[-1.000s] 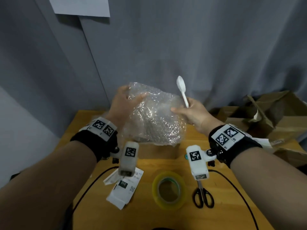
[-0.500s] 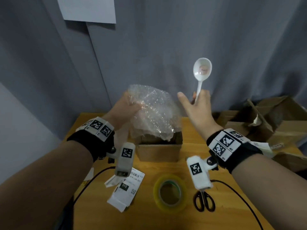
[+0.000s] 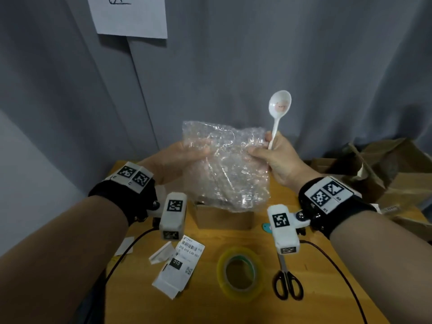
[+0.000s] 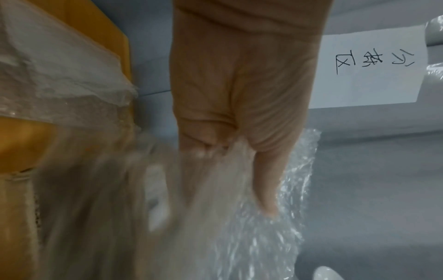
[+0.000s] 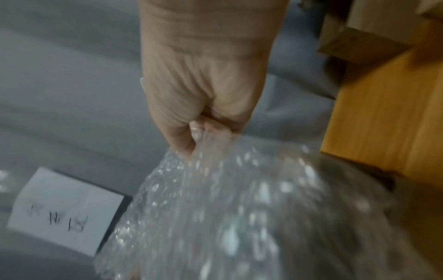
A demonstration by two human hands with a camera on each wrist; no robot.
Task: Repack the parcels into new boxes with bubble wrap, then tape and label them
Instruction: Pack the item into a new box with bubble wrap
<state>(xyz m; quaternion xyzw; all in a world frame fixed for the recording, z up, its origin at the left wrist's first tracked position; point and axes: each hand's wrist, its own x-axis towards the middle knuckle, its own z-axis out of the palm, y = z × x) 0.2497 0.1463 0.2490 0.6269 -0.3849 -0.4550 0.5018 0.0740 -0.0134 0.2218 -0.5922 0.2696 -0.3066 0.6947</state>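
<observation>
A clear sheet of bubble wrap [image 3: 224,169] hangs spread between both hands above a small open cardboard box [image 3: 222,217]. My left hand [image 3: 180,157] pinches the sheet's left edge; in the left wrist view the thumb [image 4: 266,180] lies over the bubble wrap [image 4: 251,236]. My right hand [image 3: 271,155] grips the right edge and also holds a white plastic spoon [image 3: 278,111] upright, bowl up. In the right wrist view the right hand [image 5: 203,121] clutches the blurred bubble wrap [image 5: 239,217]; the spoon is hidden there.
On the wooden table [image 3: 327,288] lie a roll of clear tape [image 3: 240,274], black scissors [image 3: 287,284] and shipping labels [image 3: 180,267]. Opened brown boxes [image 3: 385,174] pile at the right. A grey curtain with a paper sign [image 3: 131,15] hangs behind.
The right hand, apart from the bubble wrap half a second ago, has taken hold of its right edge with the spoon still in it. The sheet is now spread wider between both hands.
</observation>
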